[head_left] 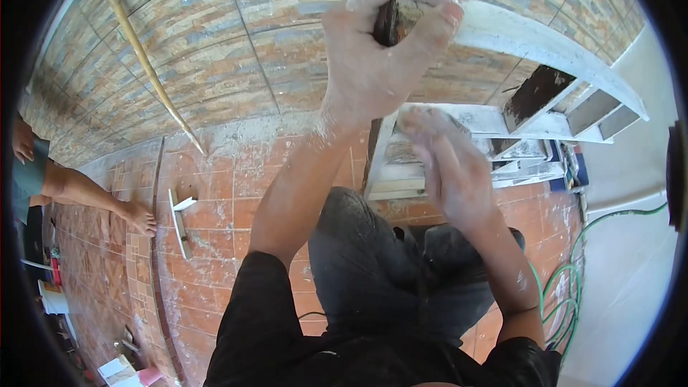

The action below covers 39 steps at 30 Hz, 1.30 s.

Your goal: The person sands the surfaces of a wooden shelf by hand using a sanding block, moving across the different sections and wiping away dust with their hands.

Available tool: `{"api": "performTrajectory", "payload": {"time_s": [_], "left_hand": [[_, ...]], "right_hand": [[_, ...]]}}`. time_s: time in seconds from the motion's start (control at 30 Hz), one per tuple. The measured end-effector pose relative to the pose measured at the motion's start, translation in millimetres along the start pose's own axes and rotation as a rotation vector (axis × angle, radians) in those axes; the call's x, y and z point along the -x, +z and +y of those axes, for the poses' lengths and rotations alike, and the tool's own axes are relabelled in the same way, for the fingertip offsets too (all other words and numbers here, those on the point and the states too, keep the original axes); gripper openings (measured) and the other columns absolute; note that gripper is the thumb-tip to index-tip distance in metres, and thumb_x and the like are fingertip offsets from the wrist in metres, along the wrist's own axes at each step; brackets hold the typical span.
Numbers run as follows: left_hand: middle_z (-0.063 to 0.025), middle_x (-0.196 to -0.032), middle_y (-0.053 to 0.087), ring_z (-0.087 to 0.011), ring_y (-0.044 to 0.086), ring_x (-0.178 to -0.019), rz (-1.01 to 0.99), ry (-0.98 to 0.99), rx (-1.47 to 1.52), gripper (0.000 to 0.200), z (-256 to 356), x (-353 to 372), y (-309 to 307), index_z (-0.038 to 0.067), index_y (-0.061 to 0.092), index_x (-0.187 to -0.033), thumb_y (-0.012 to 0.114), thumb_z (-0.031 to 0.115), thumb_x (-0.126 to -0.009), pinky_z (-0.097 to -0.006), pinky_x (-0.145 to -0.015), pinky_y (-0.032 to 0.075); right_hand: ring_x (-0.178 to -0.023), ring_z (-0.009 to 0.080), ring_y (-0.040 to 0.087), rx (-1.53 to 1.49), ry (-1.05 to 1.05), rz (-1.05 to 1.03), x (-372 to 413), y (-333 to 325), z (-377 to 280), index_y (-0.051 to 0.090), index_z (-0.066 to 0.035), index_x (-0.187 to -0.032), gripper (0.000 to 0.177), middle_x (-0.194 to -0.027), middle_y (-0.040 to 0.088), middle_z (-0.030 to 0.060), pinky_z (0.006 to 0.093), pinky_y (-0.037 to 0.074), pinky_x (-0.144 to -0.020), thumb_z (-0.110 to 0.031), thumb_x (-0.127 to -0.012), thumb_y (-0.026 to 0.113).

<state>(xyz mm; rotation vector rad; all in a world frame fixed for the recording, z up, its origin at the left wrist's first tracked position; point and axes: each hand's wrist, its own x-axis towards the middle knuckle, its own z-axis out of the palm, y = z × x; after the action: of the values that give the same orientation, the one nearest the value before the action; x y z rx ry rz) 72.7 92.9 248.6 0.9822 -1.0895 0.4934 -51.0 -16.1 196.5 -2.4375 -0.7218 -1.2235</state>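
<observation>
A wooden frame (pixel 530 32) with white-painted rails and several crosspieces, ladder-like, stands in front of me to the right. Its paint is patchy, with dark wood showing on one crosspiece (pixel 537 97). My left hand (pixel 376 57), coated in white dust, wraps round the near end of the upper rail. Lower down, my right hand (pixel 455 168) presses its bent fingers against the near part of the lower rail (pixel 487 118). Something small and pale shows under those fingertips, too covered to name.
A tiled wall (pixel 287 36) rises ahead, with a wooden stick (pixel 140 50) leaning on it. A white-edged piece (pixel 179 223) lies on the dusty red floor. At left is another person's bare foot (pixel 140 218). A green hose (pixel 570 294) coils at right.
</observation>
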Motion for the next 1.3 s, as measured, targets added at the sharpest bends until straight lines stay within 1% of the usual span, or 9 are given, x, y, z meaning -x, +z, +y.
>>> {"api": "performTrajectory", "payload": {"time_s": [0.07, 0.23, 0.43, 0.63, 0.73, 0.83, 1.0, 1.13, 1.3], "left_hand": [[-0.0083, -0.098, 0.067, -0.0085, 0.056, -0.076, 0.084, -0.092, 0.023, 0.009, -7, 6, 3, 0.003, 0.063, -0.094, 0.066, 0.006, -0.086, -0.0259, -0.069, 0.047], [-0.0077, -0.098, 0.067, -0.0053, 0.053, -0.069, 0.14, -0.438, 0.139, 0.006, 17, -5, -2, 0.002, 0.062, -0.091, 0.062, 0.007, -0.089, -0.0214, -0.061, 0.044], [-0.0079, -0.098, 0.066, -0.0013, 0.046, -0.055, 0.007, 0.059, 0.072, 0.007, -21, -13, -2, 0.003, 0.061, -0.092, 0.06, 0.009, -0.09, -0.0168, -0.045, 0.036], [-0.0101, -0.102, 0.066, -0.0018, 0.048, -0.056, 0.076, -0.208, 0.195, 0.007, -10, -8, -3, 0.004, 0.06, -0.092, 0.06, 0.01, -0.091, -0.0173, -0.044, 0.037], [-0.01, -0.1, 0.067, -0.0014, 0.046, -0.053, 0.064, -0.148, 0.228, 0.008, -9, -9, -2, 0.004, 0.06, -0.091, 0.06, 0.012, -0.091, -0.0168, -0.043, 0.036], [-0.011, -0.099, 0.068, -0.0011, 0.045, -0.049, 0.086, -0.21, 0.172, 0.009, -7, -8, -3, 0.003, 0.06, -0.091, 0.06, 0.012, -0.091, -0.0169, -0.041, 0.034], [-0.0151, -0.094, 0.068, -0.0028, 0.043, -0.045, 0.079, -0.164, 0.207, 0.01, -10, -6, -9, 0.002, 0.062, -0.091, 0.06, 0.012, -0.091, -0.0189, -0.039, 0.032], [-0.0146, -0.093, 0.068, -0.0036, 0.042, -0.043, 0.073, -0.045, 0.3, 0.012, -11, -10, 0, 0.002, 0.063, -0.093, 0.059, 0.013, -0.091, -0.0195, -0.038, 0.032], [-0.0173, -0.097, 0.067, -0.0129, 0.057, -0.065, 0.244, -0.284, 0.22, 0.018, 10, -8, 9, -0.003, 0.063, -0.094, 0.059, 0.015, -0.091, -0.0239, -0.056, 0.045]], "right_hand": [[-0.078, 0.0392, 0.06, -0.063, 0.333, -0.166, -14, -5, 1, 0.057, -0.001, -0.098, 0.013, -0.088, 0.061, 0.0182, 0.0446, 0.049, -0.07, -0.006, -0.086, 0.058], [-0.089, 0.0416, 0.061, -0.07, 0.328, -0.075, -10, 17, -16, 0.056, 0.001, -0.098, 0.012, -0.1, 0.063, 0.0207, 0.0435, 0.05, -0.074, -0.005, -0.089, 0.056], [-0.096, 0.0353, 0.065, -0.061, 0.347, -0.037, 6, 2, -26, 0.06, 0.001, -0.105, 0.017, -0.104, 0.066, 0.0195, 0.0393, 0.052, -0.078, -0.006, -0.091, 0.055], [-0.081, 0.0296, 0.068, -0.069, 0.632, 0.173, -18, -25, -4, 0.062, 0.0, -0.106, 0.017, -0.098, 0.068, 0.0143, 0.0316, 0.052, -0.07, -0.007, -0.094, 0.052], [-0.088, 0.0313, 0.067, -0.002, 0.609, 0.111, -19, -20, 8, 0.062, 0.0, -0.105, 0.017, -0.099, 0.068, 0.0156, 0.0352, 0.052, -0.076, -0.007, -0.093, 0.052], [-0.106, 0.0348, 0.06, 0.09, 0.262, -0.017, -2, -3, 6, 0.062, 0.0, -0.101, 0.015, -0.111, 0.064, 0.0186, 0.0464, 0.045, -0.095, -0.005, -0.09, 0.055], [-0.111, 0.033, 0.059, 0.056, 0.121, -0.172, 36, -17, -2, 0.06, 0.003, -0.102, 0.016, -0.112, 0.064, 0.0173, 0.0429, 0.047, -0.096, -0.003, -0.088, 0.056], [-0.103, 0.0287, 0.064, 0.064, 0.553, 0.043, 83, -49, 16, 0.06, 0.007, -0.107, 0.02, -0.105, 0.066, 0.0187, 0.0364, 0.05, -0.089, 0.0, -0.091, 0.05], [-0.104, 0.0251, 0.059, -0.117, 0.774, 0.298, 129, -46, -5, 0.054, 0.013, -0.11, 0.034, -0.108, 0.062, 0.0202, 0.0326, 0.047, -0.09, -0.013, -0.102, 0.034]]}}
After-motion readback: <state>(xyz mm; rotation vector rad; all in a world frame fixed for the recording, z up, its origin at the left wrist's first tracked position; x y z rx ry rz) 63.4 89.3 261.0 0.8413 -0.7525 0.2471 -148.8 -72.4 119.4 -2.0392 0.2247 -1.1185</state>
